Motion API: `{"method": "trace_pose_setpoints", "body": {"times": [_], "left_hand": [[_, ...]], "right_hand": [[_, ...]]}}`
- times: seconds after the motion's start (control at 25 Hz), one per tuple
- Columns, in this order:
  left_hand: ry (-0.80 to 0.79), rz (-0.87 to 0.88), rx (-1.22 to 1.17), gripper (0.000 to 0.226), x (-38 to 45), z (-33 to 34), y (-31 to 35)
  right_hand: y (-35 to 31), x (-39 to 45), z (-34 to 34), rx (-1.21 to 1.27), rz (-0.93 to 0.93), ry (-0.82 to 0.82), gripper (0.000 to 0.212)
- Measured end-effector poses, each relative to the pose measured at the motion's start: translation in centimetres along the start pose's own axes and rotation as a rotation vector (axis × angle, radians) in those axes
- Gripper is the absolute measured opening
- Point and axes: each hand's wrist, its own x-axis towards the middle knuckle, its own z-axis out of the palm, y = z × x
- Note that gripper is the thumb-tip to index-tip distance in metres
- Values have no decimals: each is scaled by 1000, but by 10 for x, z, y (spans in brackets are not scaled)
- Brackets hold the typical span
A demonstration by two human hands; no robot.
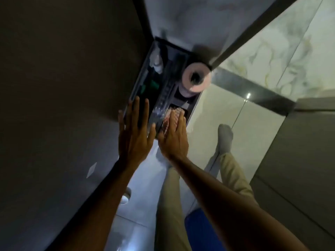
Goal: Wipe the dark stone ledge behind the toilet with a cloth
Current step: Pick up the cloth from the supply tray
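1. Left hand (135,134) flat, fingers spread, released, pressed on near end of dark stone ledge (143,84).
2. Right hand (174,136) flat, fingers together, resting on pinkish patterned cloth (172,115) at ledge's near right corner; not clenched.
3. Cloth under right fingertips, just beside left hand.
4. Further along ledge: toilet roll (196,77), white crumpled item (156,60), green items (154,85). Blurred.

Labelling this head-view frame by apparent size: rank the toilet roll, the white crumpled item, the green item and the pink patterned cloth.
1. toilet roll
2. pink patterned cloth, partly covered by the right hand, so unsure against the next
3. white crumpled item
4. green item
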Motion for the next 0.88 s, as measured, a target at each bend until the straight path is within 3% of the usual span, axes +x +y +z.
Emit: {"method": "trace_pose_setpoints", "body": {"times": [0.24, 0.32, 0.48, 0.6, 0.72, 0.88], "left_hand": [[9, 169, 51, 78, 86, 101, -16], [52, 267, 44, 73, 106, 124, -7], [-4, 263, 101, 79, 125, 140, 11], [-20, 271, 156, 84, 124, 146, 7], [-8, 284, 159, 88, 122, 140, 7], [-52, 270, 175, 91, 106, 112, 17]], "right_hand": [[38, 90, 103, 34, 351, -18, 91], [52, 100, 114, 19, 340, -26, 96], [53, 107, 118, 73, 356, -17, 112], [52, 104, 112, 186, 363, 7, 100], [60, 101, 103, 142, 283, 58, 85], [49, 75, 77, 116, 221, -9, 84]]}}
